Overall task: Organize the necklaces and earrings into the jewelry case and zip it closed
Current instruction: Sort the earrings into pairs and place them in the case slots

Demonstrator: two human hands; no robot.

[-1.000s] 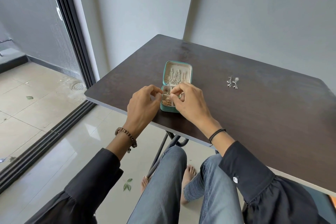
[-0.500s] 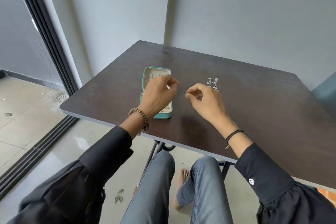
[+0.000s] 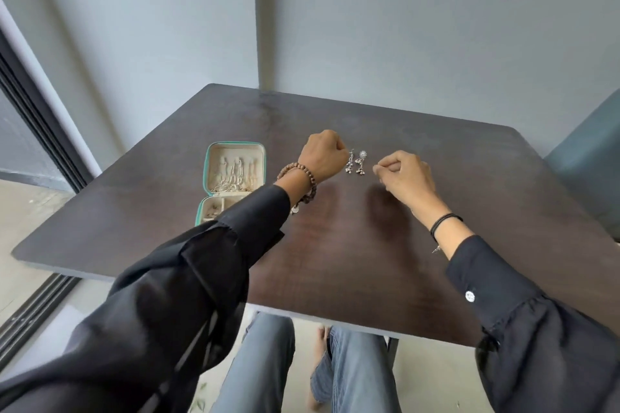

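Note:
A teal jewelry case (image 3: 207, 163) lies open on the left of the dark table (image 3: 362, 261). Its cream lid holds several necklaces; my left sleeve hides part of the lower tray. A pair of silver drop earrings (image 3: 356, 163) lies on the table right of the case. My left hand (image 3: 323, 156) hovers just left of the earrings with fingers curled; its fingertips are hidden, so whether it touches them I cannot tell. My right hand (image 3: 406, 174) is just right of the earrings, fingers curled, thumb against forefinger, nothing visible in it.
Grey walls stand close behind the table. A dark sliding-door frame (image 3: 30, 117) runs along the left. A blue seat back (image 3: 590, 157) stands at the table's right edge. My knees in jeans (image 3: 268, 362) are under the front edge.
Both hands have left the case and moved right to either side of the earrings. The view has swung right, so the case now sits further left.

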